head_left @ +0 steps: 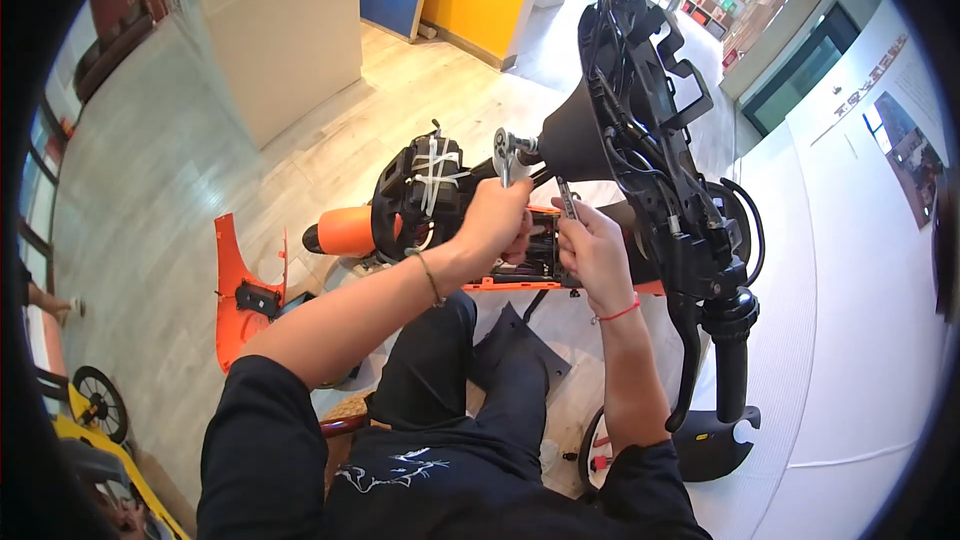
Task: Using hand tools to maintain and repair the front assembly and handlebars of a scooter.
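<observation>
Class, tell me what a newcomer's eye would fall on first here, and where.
The black handlebar assembly dominates, running down the right of centre. Near the middle, the left hand grips a silver ratchet and the right hand a slim metal tool. A bright orange panel lies on the floor at left.

My black short-sleeved shirt (470,505), its white line drawing (398,470), my dark trousers (425,360), green left-wrist bracelet (429,278), thin red right-wrist cord (620,313)

Shiny metal ratchet wrench (503,144), glossy orange plastic panel (229,275), matt black cloth shirt (440,505), smooth wood-look floor (180,190)
</observation>
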`<state>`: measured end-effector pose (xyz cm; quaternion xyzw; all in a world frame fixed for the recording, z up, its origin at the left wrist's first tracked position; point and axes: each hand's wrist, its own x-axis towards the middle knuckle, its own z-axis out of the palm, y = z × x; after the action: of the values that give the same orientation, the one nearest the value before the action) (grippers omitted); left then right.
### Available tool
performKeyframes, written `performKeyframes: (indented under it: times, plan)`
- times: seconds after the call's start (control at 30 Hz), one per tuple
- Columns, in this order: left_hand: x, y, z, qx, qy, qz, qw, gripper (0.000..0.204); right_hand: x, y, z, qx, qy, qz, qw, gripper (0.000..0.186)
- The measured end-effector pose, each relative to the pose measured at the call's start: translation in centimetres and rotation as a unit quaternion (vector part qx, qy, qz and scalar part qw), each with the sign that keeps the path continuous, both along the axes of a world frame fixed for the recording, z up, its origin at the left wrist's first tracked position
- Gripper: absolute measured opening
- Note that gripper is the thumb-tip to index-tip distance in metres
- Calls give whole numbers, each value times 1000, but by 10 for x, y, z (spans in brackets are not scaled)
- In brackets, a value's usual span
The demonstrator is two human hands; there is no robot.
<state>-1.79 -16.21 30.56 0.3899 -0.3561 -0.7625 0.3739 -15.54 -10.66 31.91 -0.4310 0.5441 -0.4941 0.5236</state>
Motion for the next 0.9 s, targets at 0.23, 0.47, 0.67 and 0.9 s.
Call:
performKeyframes:
  times: [0.23,0.47,0.67,0.9]
  plan:
    - [26,-14,5,-198,-236,-77,948,34,0,2,3,23,25,-16,999,29]
    - [19,-4,-12,-197,-80,26,977,26,-2,3,-1,11,-16,-16,1000,29]
    - [11,-14,-19,-342,-109,128,925,29,-3,-1,-5,5,-38,-18,999,31]
    - [22,-18,-12,-423,-306,104,846,25,1,0,-1,6,-27,-22,999,32]
